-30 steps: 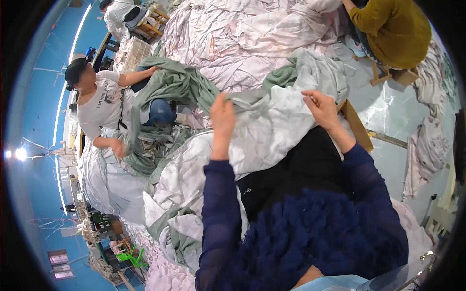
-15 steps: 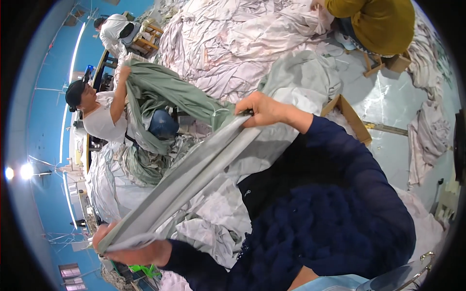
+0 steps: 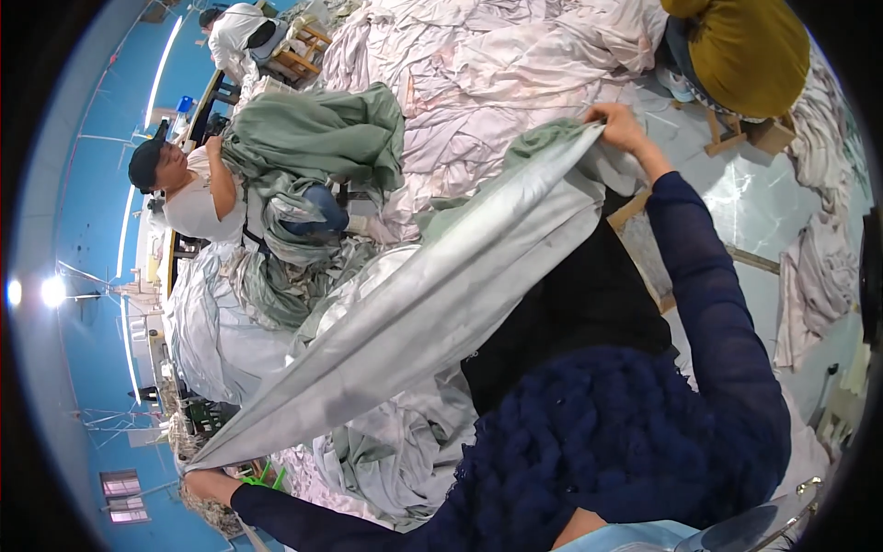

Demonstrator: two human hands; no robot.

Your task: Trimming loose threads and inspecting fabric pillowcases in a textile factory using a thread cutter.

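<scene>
A long piece of pale grey-green cloth (image 3: 414,304) is pulled taut between my two hands, with folds running along its length. My right hand (image 3: 621,129) is raised at the upper right, its fingers closed on one end of the cloth, where a greener part (image 3: 543,140) bunches behind. At the lower left my left hand (image 3: 212,485) grips the other end; the cloth hides most of its fingers. Beneath the stretched cloth, more crumpled grey-green cloth (image 3: 405,460) lies beside my dark trousers (image 3: 552,322).
Heaped pinkish-white cloth (image 3: 515,55) covers the floor ahead. At the left a person in a cap (image 3: 198,198) sits handling green cloth (image 3: 313,138). Another person in a mustard top (image 3: 745,55) sits upper right near a cardboard box (image 3: 635,225). A white-shirted person (image 3: 241,37) bends farther back.
My right hand has moved up and right, and my left hand slightly down, spreading the cloth wider between them. The seated person's green cloth has come away from mine and swung up beside them.
</scene>
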